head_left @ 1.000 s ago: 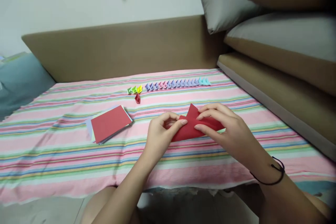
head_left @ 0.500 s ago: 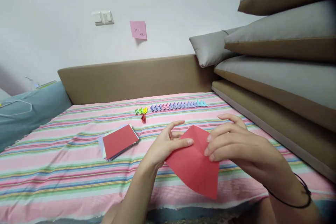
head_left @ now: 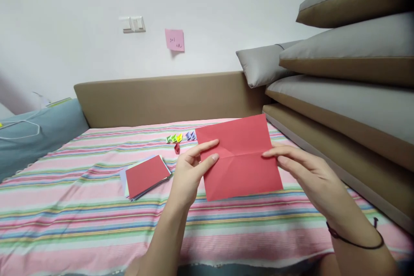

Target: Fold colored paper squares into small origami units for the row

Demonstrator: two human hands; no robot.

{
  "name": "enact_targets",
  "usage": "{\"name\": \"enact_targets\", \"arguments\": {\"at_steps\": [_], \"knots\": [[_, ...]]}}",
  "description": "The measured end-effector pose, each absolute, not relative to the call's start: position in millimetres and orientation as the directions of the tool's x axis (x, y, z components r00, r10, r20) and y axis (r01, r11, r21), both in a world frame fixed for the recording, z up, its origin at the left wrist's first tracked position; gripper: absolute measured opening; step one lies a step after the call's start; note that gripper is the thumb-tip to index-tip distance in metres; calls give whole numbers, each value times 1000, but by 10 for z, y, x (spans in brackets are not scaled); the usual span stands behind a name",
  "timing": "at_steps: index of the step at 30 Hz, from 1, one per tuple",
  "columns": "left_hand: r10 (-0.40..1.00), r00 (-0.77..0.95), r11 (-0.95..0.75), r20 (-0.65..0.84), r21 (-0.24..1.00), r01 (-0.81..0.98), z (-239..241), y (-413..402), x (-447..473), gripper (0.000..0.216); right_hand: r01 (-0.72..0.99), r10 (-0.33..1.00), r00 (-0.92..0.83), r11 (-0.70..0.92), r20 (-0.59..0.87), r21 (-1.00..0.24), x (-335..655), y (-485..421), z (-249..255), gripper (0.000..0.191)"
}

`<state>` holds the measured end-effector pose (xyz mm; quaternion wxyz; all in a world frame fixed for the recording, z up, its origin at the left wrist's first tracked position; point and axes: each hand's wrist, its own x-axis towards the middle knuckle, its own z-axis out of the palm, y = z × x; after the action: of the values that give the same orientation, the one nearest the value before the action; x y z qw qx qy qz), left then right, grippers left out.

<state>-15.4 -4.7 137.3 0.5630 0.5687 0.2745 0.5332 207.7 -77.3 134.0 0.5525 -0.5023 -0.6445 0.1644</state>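
A square sheet of red paper (head_left: 242,172) is spread almost flat in front of me, held above the striped cloth. Creases run across its middle and out toward a corner. My left hand (head_left: 190,164) pinches its left edge, the thumb and a finger lying on the near face. At the right edge, my right hand (head_left: 300,164) grips the sheet near the end of the middle crease, thumb and fingertips on the border. The paper hides most of the row of small folded paper pieces behind it; two purple ones (head_left: 190,135) show at its left.
A stack of coloured paper (head_left: 147,176), red on top, lies left on the striped cloth (head_left: 97,220). Green and yellow folded pieces (head_left: 174,138) and one dark red folded piece (head_left: 177,148) sit behind. Cushions (head_left: 349,64) pile up at the right; a brown backboard (head_left: 161,101) borders the wall.
The red paper has been raised, turned and opened from a bent, tilted shape to a nearly flat square. My right hand has shifted from its upper side to the right edge.
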Motion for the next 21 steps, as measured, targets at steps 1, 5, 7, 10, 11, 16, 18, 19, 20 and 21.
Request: {"name": "enact_targets", "arguments": {"at_steps": [1, 5, 7, 10, 11, 16, 18, 19, 20, 21], "knots": [[910, 275, -238, 310, 934, -266, 1374, -58, -146, 31, 423, 857, 117, 415, 503, -806, 2057, -758, 1331, 19], [907, 292, -232, 304, 939, -254, 1407, -104, -102, 31, 283, 901, 125, 368, 415, -885, 1976, -722, 1320, 25], [908, 337, -144, 249, 941, -308, 1435, -124, -81, 32, 218, 900, 145, 376, 411, -901, 1949, -716, 1308, 28], [894, 441, 104, 81, 920, -379, 1461, -140, -57, 36, 134, 892, 143, 413, 430, -901, 1932, -720, 1283, 34], [880, 475, 187, 23, 901, -390, 1461, -141, -49, 36, 125, 889, 135, 423, 438, -897, 1929, -724, 1276, 35], [777, 625, 407, -66, 811, -421, 1404, -131, 11, 36, 128, 873, 100, 465, 478, -876, 1905, -732, 1264, 33], [740, 670, 431, -61, 808, -401, 1381, -135, 42, 37, 118, 865, 95, 481, 492, -868, 1897, -727, 1257, 33], [727, 684, 429, -61, 818, -383, 1374, -140, 57, 37, 114, 861, 92, 489, 500, -865, 1893, -723, 1253, 33], [721, 690, 419, -61, 832, -364, 1370, -147, 71, 38, 111, 859, 89, 495, 505, -862, 1890, -720, 1249, 34], [722, 689, 401, -60, 848, -347, 1371, -156, 83, 39, 112, 856, 89, 499, 509, -859, 1888, -716, 1246, 34]]}}
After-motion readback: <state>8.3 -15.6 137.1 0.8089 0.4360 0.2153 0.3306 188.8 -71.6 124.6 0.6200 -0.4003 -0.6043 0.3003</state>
